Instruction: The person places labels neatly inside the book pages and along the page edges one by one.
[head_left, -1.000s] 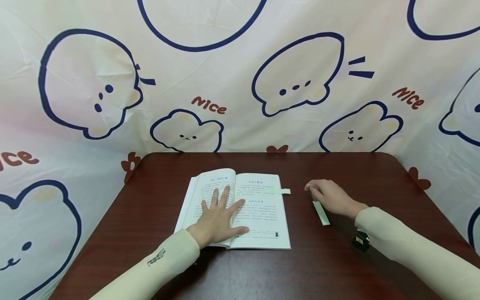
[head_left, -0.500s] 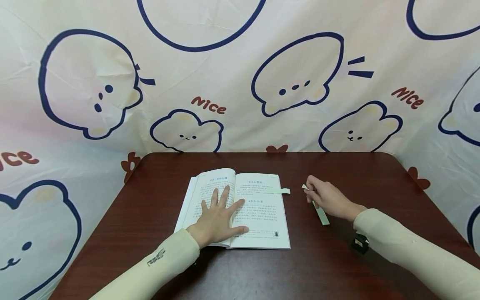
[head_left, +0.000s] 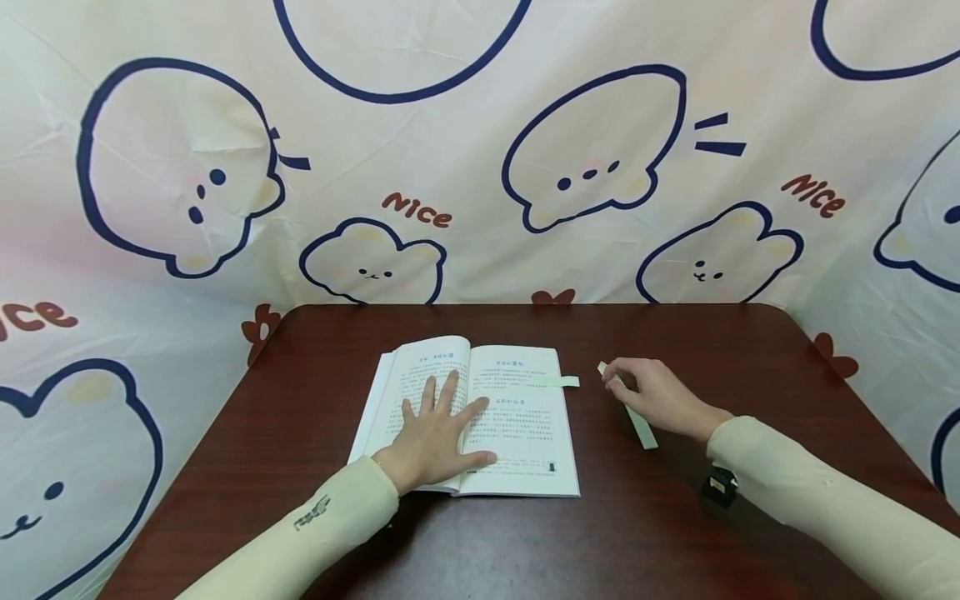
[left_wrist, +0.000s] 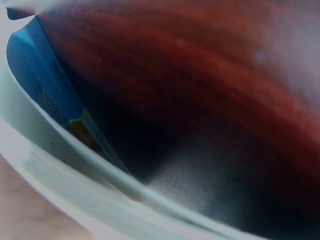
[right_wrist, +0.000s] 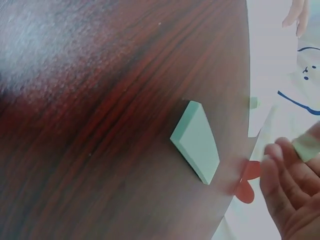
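A dark reddish-brown table with a streaked wood grain, a glossy surface and rounded far corners (head_left: 525, 546) carries everything. Left of its middle lies an open paperback book with white printed pages (head_left: 521, 454), its spine running near to far. To the right, apart from the book, a narrow pale green rectangular block (head_left: 642, 429) lies flat, slanting from far left to near right.

Left hand (head_left: 435, 442) palm down, fingers spread, right hand (head_left: 666, 398) pinching between thumb and curled fingers, forearms (head_left: 832, 500) extended forward
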